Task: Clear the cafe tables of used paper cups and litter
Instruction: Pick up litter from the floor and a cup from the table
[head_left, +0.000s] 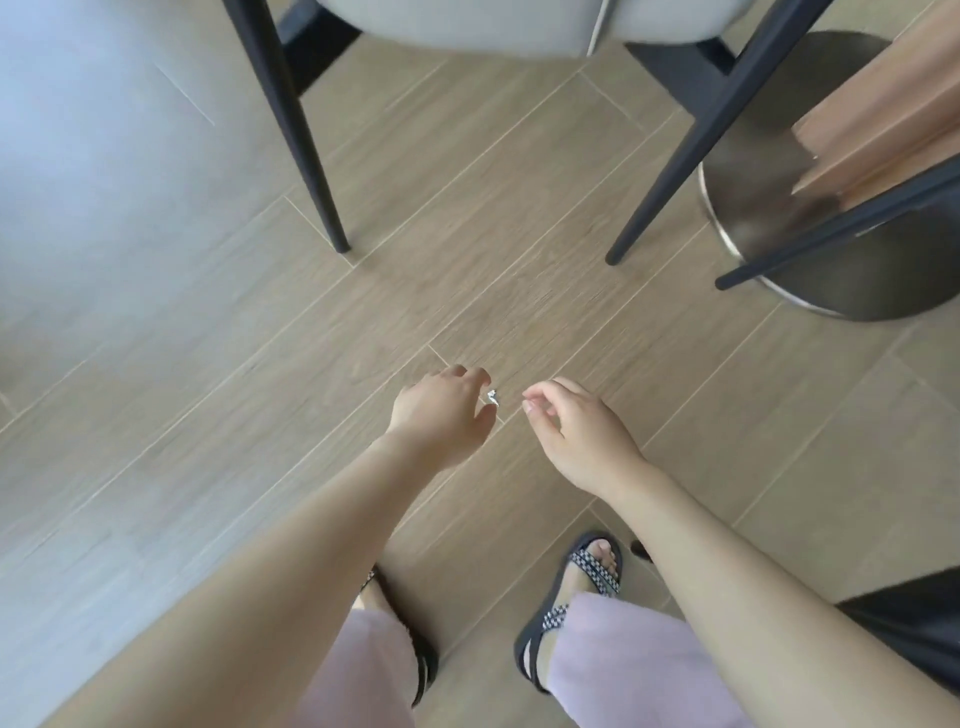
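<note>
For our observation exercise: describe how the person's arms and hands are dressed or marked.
Both forearms are bare, with no sleeves in view. The left hand and right hand wear no gloves, and no rings, watch or bracelets show. The nails look short and unpainted. No markings show on either arm.

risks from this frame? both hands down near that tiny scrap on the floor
1. The small silvery-white scrap is tiny and lies at a seam in the wood-look plank floor; the left hand, fingers spread beside it, may pinch short or push it along the seam.
2. The right hand is curled loosely, apparently empty, with no bag visible, so the scrap may be dropped again.
3. Dark metal chair legs stand ahead; rising could bump them.
</note>
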